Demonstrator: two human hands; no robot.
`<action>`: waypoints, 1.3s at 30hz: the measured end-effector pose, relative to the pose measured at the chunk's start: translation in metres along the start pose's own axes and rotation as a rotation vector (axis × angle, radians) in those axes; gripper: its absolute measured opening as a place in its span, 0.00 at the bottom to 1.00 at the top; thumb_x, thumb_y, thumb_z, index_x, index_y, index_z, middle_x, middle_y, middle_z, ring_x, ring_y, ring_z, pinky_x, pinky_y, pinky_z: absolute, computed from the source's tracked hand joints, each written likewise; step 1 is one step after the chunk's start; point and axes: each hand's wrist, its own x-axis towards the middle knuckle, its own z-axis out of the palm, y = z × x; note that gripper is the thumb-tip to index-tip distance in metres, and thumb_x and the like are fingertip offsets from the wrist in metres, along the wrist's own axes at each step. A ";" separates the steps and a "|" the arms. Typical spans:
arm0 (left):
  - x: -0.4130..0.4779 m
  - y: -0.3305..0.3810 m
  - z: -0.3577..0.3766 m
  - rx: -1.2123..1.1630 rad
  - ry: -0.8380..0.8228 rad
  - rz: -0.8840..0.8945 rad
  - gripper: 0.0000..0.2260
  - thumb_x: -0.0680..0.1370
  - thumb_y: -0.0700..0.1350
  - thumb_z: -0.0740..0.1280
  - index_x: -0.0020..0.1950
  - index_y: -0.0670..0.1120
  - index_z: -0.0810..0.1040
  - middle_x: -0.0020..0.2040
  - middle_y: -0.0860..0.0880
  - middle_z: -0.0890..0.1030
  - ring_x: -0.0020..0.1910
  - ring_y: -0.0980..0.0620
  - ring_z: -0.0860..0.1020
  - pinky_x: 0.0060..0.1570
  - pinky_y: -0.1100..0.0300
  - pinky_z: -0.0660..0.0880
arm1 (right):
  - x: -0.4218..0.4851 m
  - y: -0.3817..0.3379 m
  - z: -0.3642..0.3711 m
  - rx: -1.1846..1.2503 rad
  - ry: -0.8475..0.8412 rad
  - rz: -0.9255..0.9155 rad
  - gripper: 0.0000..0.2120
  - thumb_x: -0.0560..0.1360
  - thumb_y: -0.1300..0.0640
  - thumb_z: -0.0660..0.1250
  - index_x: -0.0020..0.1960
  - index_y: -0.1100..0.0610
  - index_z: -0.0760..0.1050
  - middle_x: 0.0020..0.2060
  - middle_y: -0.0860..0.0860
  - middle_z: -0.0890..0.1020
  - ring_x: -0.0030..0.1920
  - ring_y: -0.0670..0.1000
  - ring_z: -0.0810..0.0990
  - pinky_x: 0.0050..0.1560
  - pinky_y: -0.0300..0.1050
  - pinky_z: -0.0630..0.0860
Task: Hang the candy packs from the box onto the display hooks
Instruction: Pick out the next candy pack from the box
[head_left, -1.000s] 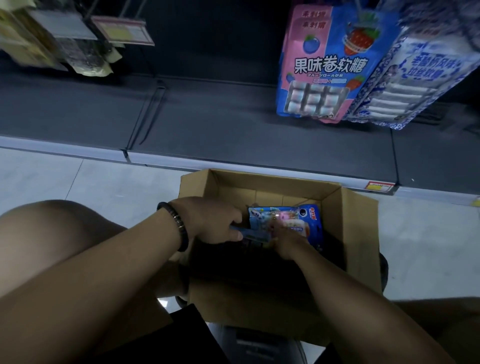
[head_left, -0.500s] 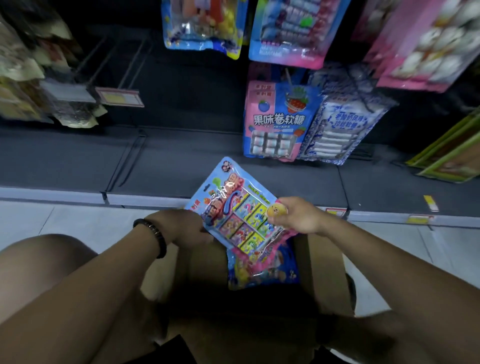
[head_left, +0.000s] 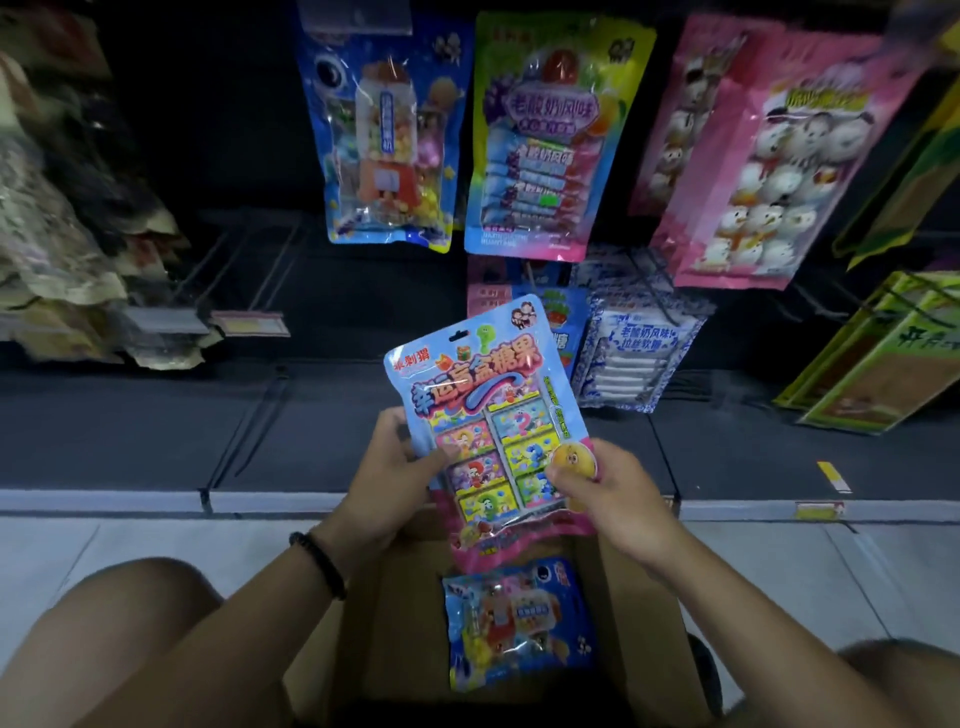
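Note:
A light-blue candy pack (head_left: 483, 410) with several small coloured boxes inside is held upright above the cardboard box (head_left: 395, 623). My left hand (head_left: 395, 467) grips its left edge, thumb on the front. My right hand (head_left: 597, 488) pinches its lower right side beside a yellow round sticker. Another blue candy pack (head_left: 514, 623) lies inside the box. Bare metal display hooks (head_left: 270, 275) stick out at the left of the dark rack, with a price tag (head_left: 249, 325) at their tip.
Hung packs fill the rack: a blue toy-candy pack (head_left: 387, 140), a green-pink pack (head_left: 545, 140), pink marshmallow packs (head_left: 769, 156), a blue-white pack (head_left: 634, 348) and green packs (head_left: 883, 358) at right. Crinkled packs (head_left: 57, 249) hang at left. My bare knees flank the box.
Both hands lifted the light-blue pack out of the box and raised it, turning it upright. My view tilted up toward the hanging packs.

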 end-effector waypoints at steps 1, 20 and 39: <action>-0.001 0.005 0.001 -0.021 0.001 0.019 0.17 0.82 0.39 0.71 0.65 0.47 0.68 0.64 0.44 0.83 0.59 0.44 0.86 0.50 0.42 0.86 | 0.000 -0.004 -0.001 -0.010 0.005 -0.050 0.07 0.81 0.51 0.72 0.59 0.47 0.81 0.50 0.46 0.89 0.51 0.49 0.88 0.59 0.64 0.83; -0.007 0.207 0.058 0.208 -0.166 0.619 0.41 0.81 0.43 0.73 0.78 0.74 0.53 0.72 0.58 0.79 0.68 0.48 0.81 0.62 0.43 0.81 | -0.012 -0.151 -0.099 -0.319 0.396 -0.562 0.54 0.72 0.47 0.81 0.81 0.25 0.47 0.70 0.36 0.65 0.67 0.22 0.62 0.59 0.25 0.68; 0.030 0.460 0.145 0.883 0.014 1.033 0.41 0.83 0.38 0.70 0.85 0.64 0.51 0.86 0.55 0.56 0.45 0.59 0.79 0.58 0.57 0.80 | 0.051 -0.376 -0.237 -0.480 0.715 -0.672 0.44 0.77 0.43 0.75 0.82 0.30 0.50 0.78 0.48 0.56 0.66 0.57 0.73 0.57 0.43 0.75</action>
